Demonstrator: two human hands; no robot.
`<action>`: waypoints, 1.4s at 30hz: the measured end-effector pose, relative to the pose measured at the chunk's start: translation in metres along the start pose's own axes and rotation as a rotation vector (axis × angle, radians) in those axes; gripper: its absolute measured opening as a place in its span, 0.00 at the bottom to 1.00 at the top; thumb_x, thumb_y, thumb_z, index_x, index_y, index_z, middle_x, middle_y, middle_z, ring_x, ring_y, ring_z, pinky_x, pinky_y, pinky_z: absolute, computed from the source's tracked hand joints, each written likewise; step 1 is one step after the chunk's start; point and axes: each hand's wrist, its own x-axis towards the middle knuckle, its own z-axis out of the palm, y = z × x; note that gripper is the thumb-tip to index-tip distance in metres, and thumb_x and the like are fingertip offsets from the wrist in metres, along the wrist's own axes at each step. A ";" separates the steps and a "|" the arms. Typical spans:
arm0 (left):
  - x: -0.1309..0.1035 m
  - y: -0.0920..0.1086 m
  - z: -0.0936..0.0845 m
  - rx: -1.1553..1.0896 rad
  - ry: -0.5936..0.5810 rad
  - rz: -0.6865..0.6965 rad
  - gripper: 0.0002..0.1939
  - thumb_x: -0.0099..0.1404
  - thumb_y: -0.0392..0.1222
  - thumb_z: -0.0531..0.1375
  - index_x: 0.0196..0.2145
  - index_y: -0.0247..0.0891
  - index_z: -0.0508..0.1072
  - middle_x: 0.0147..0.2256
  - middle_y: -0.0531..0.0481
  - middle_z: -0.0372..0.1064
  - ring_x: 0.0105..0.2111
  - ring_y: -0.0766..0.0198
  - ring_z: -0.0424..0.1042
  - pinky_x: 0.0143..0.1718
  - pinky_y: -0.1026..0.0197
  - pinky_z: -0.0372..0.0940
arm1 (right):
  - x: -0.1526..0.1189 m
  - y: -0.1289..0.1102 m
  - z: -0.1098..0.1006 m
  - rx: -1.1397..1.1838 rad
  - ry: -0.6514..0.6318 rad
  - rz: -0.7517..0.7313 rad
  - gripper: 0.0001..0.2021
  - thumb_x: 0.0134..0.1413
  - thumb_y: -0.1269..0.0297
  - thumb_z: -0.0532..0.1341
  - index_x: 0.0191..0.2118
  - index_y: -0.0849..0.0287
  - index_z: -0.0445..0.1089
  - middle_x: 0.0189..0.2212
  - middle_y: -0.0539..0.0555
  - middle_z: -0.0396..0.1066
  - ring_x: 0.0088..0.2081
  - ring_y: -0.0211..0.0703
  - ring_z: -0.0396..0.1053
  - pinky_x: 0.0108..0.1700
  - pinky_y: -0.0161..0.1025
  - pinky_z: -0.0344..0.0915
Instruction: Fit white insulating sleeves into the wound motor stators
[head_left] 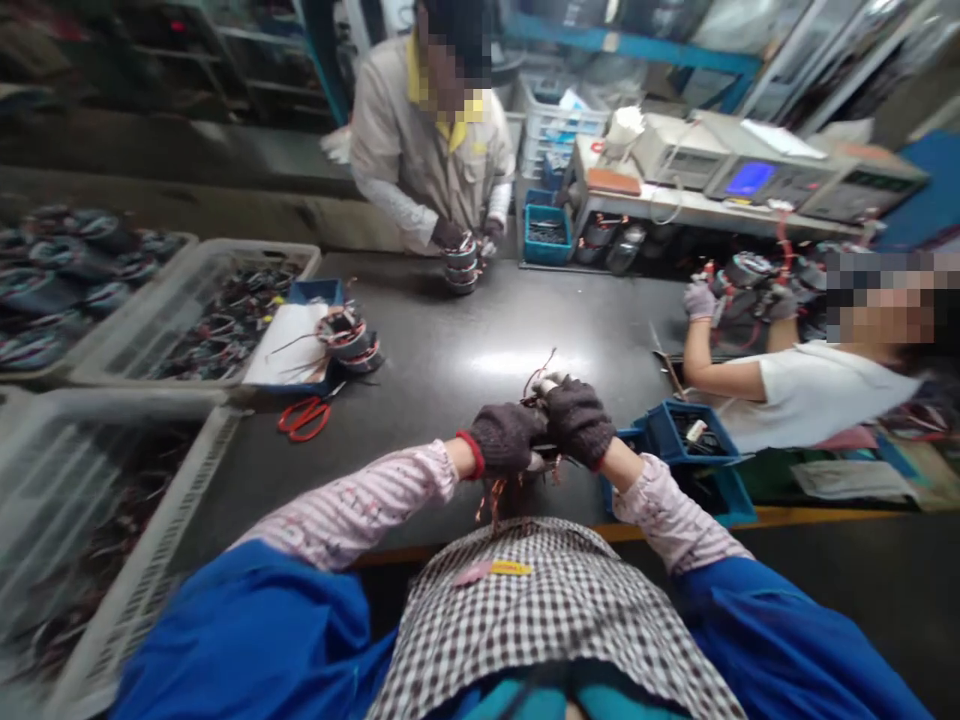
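Copper wire leads [537, 378] stick up between both gloved hands, just above the counter [465, 340] edge. Left hand [504, 437] closed around the coil body, mostly hidden; right hand [579, 420] pinching the leads. Keep the left grip firm and work near the wire roots.

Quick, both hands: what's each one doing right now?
Left hand: gloved, closed on the bundle of copper wires.
Right hand: gloved, closed on the same bundle.
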 end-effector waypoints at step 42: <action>-0.020 -0.010 0.026 -0.991 0.103 -0.281 0.07 0.60 0.31 0.63 0.38 0.35 0.75 0.37 0.48 0.78 0.37 0.62 0.76 0.43 0.59 0.74 | -0.014 0.006 0.022 0.529 0.036 0.057 0.10 0.74 0.66 0.62 0.53 0.60 0.80 0.48 0.62 0.84 0.49 0.50 0.81 0.52 0.42 0.74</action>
